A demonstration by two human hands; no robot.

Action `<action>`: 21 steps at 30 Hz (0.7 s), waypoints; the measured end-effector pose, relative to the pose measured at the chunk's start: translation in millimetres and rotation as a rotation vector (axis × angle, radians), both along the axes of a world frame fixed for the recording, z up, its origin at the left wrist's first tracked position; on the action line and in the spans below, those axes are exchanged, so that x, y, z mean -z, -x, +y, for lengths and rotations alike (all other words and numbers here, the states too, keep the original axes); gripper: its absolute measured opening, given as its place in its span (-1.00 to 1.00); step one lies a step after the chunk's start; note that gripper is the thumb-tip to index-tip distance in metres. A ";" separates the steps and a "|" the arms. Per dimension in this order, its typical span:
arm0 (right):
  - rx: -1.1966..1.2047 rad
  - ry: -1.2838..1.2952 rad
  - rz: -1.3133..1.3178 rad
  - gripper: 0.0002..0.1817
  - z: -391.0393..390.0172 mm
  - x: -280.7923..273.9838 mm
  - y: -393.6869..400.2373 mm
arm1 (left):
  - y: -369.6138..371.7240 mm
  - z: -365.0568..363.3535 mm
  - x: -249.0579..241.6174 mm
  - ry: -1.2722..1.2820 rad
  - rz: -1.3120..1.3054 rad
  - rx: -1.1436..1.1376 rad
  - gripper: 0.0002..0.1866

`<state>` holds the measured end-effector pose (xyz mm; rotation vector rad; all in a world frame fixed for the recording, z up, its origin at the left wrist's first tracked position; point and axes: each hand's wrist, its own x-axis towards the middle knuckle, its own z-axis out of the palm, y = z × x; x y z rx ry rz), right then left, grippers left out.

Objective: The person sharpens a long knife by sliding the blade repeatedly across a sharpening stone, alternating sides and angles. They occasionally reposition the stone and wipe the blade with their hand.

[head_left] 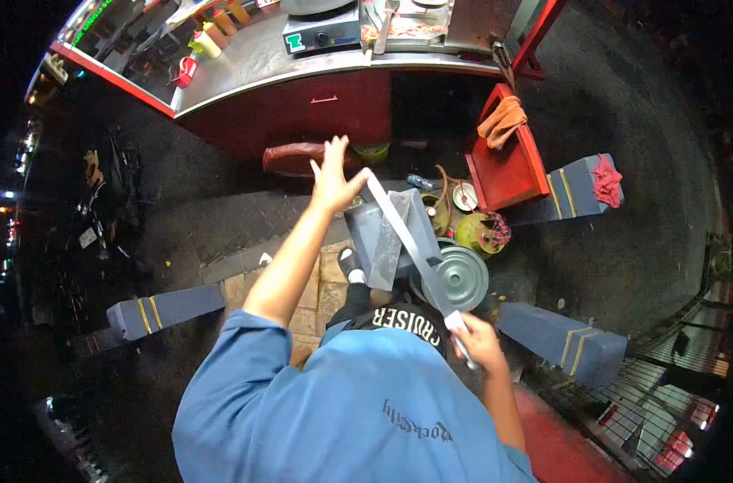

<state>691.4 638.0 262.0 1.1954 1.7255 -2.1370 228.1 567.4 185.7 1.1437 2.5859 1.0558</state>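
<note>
My right hand (481, 344) is closed around the near end of a long, flat white strip (404, 225), with a short white piece showing beyond the fist. The strip slants away in front of me and looks greyer close to my right hand. At its far end, my left hand (334, 179) is stretched out with the fingers spread, and the thumb tip is right at the strip. Below the strip is a grey rectangular bin (365, 229), with a translucent grey sheet (388, 253) lying across it. A round grey-green lid (460, 276) is beside the bin, partly overlapped by the strip.
Ahead stands a red food stall counter (262, 113) with a stove (322, 34) and sauce bottles (208, 44). A red chair (507, 173) holds an orange cloth (503, 121). Green gas cylinders (472, 233) stand near the bin. Blue-grey benches (169, 311) flank both sides.
</note>
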 end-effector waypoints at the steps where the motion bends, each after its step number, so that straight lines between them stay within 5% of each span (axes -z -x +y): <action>1: -0.021 -0.007 -0.050 -0.74 2.5 -15.3 -23.1 | -23.6 -17.3 9.5 -0.017 -0.064 0.048 0.07; 4: -0.172 -0.139 -0.137 -0.75 13.6 -45.5 -104.7 | -110.9 -74.4 -26.5 0.050 -0.191 0.177 0.06; 6: -0.119 0.030 -0.229 -0.70 17.1 -56.8 -110.6 | -132.0 -86.2 -27.2 0.023 -0.289 0.191 0.01; 9: -0.218 -0.080 -0.084 -0.84 25.9 -27.1 -71.6 | -74.4 -52.5 -12.9 -0.038 -0.176 0.130 0.00; 14: 0.002 -0.100 0.003 -0.69 3.3 6.5 14.1 | 9.8 3.9 -8.8 -0.004 -0.050 -0.087 0.08; 21: -0.184 -0.113 -0.155 -0.74 29.2 -54.5 -113.0 | -122.2 -78.6 -18.2 -0.010 -0.298 0.160 0.07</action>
